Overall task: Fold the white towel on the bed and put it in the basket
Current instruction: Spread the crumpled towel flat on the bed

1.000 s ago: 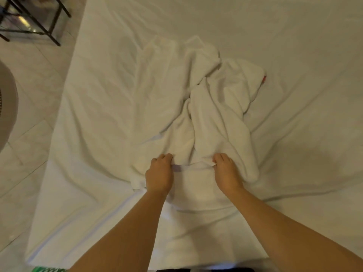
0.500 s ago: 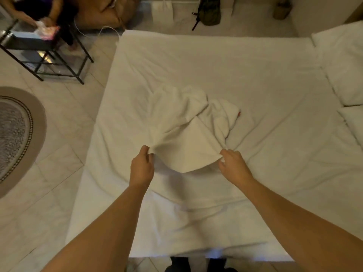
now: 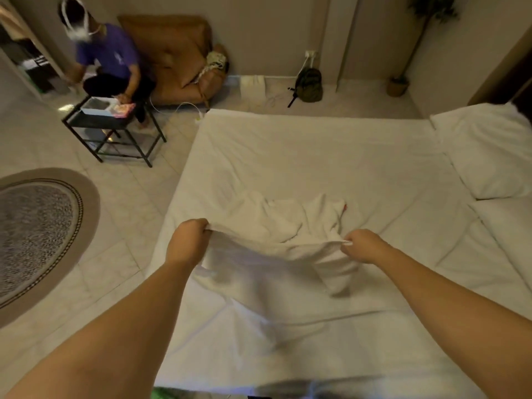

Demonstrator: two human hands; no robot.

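Note:
A crumpled white towel [image 3: 276,226] lies in the middle of the white bed [image 3: 331,156], with a small red tag at its far right corner. My left hand [image 3: 188,240] pinches the towel's near edge at the left. My right hand [image 3: 364,246] pinches the same edge at the right. The edge is stretched between both hands and lifted off the sheet, and part of the towel hangs below it. No basket is in view.
White pillows [image 3: 486,151] lie at the right of the bed. On the tiled floor to the left are a round rug [image 3: 37,234] and a black side table [image 3: 112,125]. A seated person [image 3: 109,64], a brown sofa [image 3: 178,53] and a backpack [image 3: 309,84] are along the far wall.
Both hands have lifted the towel's near edge off the bed and moved apart, stretching it. The view has tilted up, so more of the room shows.

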